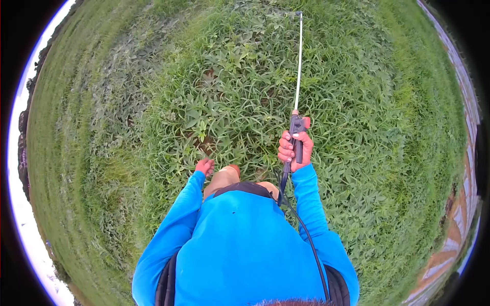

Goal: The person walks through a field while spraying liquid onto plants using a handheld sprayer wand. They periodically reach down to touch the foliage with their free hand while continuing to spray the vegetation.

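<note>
My right hand [296, 148] is wrapped round the dark handle of a spray wand [298, 71]. Its thin white tube points forward over the plants and ends in a small nozzle. A red part [306, 122] sticks out at the top of the handle, just above my fingers. From the handle's lower end a black hose [308, 235] runs back past my right side. My left hand [205, 166] hangs low beside my left thigh, fingers curled in, with nothing visible in it.
Leafy crop plants [229, 56] mixed with tall grass surround me, with small patches of brown soil showing. Dark straps [166, 280] cross my shoulders over a blue shirt. Pale strips on brown ground [449, 245] lie at the far right edge.
</note>
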Demonstrator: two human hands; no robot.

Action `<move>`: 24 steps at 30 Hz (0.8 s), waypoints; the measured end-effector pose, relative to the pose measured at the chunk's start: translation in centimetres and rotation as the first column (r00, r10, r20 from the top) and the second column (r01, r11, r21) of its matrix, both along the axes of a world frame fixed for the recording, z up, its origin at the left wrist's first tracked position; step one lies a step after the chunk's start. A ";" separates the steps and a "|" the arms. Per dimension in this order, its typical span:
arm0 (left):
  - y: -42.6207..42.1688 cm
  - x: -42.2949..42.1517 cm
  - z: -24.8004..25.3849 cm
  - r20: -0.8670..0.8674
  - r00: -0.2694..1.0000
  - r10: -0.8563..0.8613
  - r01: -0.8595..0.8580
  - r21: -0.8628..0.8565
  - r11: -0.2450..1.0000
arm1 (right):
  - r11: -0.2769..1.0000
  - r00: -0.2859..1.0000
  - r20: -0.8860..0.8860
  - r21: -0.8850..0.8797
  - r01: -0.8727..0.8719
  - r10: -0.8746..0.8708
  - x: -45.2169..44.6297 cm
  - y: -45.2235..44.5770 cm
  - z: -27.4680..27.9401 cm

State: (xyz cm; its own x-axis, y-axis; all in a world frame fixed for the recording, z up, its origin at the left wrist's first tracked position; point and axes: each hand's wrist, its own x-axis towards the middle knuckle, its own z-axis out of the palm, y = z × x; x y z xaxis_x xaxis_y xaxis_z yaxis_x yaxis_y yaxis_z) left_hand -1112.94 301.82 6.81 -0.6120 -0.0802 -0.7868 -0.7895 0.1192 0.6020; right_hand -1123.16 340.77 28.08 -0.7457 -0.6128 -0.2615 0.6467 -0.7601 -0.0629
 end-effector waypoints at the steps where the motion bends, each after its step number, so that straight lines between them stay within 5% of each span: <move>1: 0.3 -0.6 0.4 0.004 1.000 -0.007 0.007 -0.022 1.000 | 0.998 0.999 0.015 0.047 0.047 -0.047 0.1 1.4 0.3; 8: -0.6 -2.4 -4.2 -0.119 0.988 -0.096 0.084 -0.102 0.991 | 0.904 0.922 0.009 0.200 0.377 -0.386 2.9 10.9 0.2; 11: 0.8 -4.3 -2.3 -0.136 0.949 -0.284 0.229 -0.320 0.919 | 0.847 0.871 0.003 0.235 0.478 -0.492 4.5 14.6 -0.5; 14: 1.5 -7.1 -3.9 -0.191 0.907 -0.375 0.311 -0.295 0.903 | 0.765 0.803 0.002 0.305 0.567 -0.596 6.2 17.9 -0.3; 18: 4.2 -11.2 -4.9 -0.145 0.974 -0.176 0.183 0.041 0.982 | 0.613 0.683 -0.009 0.434 0.661 -0.730 7.6 22.2 -0.8; 20: 6.1 -13.3 -5.0 -0.182 0.969 -0.168 0.178 0.040 0.983 | 0.453 0.591 -0.050 0.592 0.667 -0.805 7.6 24.0 -0.9; 24: 10.6 -19.1 -4.4 0.072 0.971 -0.227 0.221 0.074 0.972 | 0.228 0.452 -0.097 0.758 0.611 -0.887 5.6 26.0 -0.2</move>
